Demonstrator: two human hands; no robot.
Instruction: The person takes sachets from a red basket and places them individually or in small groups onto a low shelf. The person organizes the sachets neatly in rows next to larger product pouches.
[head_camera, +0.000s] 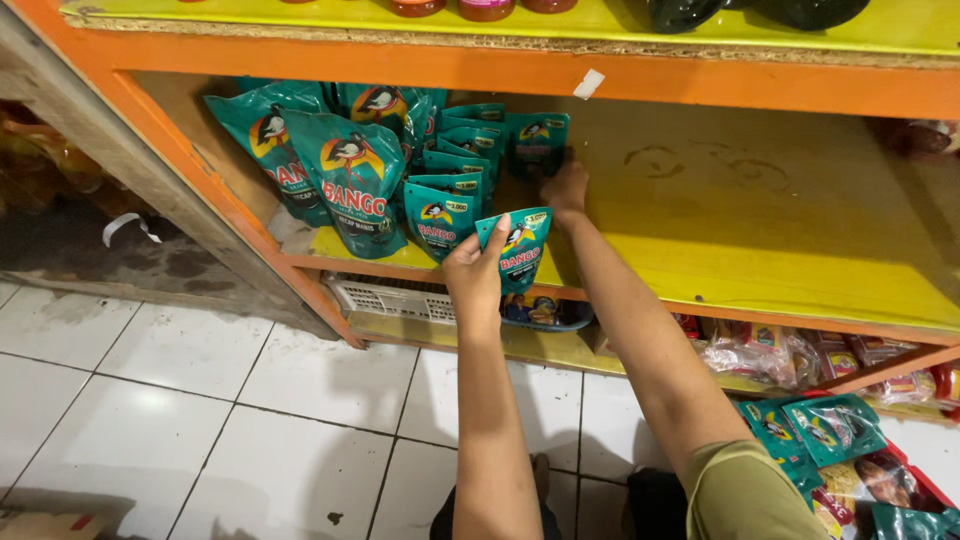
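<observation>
A single head-worn camera looks steeply down and forward, close over both outstretched arms, at a low shelf.

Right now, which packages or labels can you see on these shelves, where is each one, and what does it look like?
Small pouch: teal, in left hand, at shelf front.
Small pouches row: teal, upright, right hand touching the rearmost.
Large pouches: teal, shelf's left end.
White tape: on orange shelf edge.
Snack packets: clear and red, lower shelf.
</observation>
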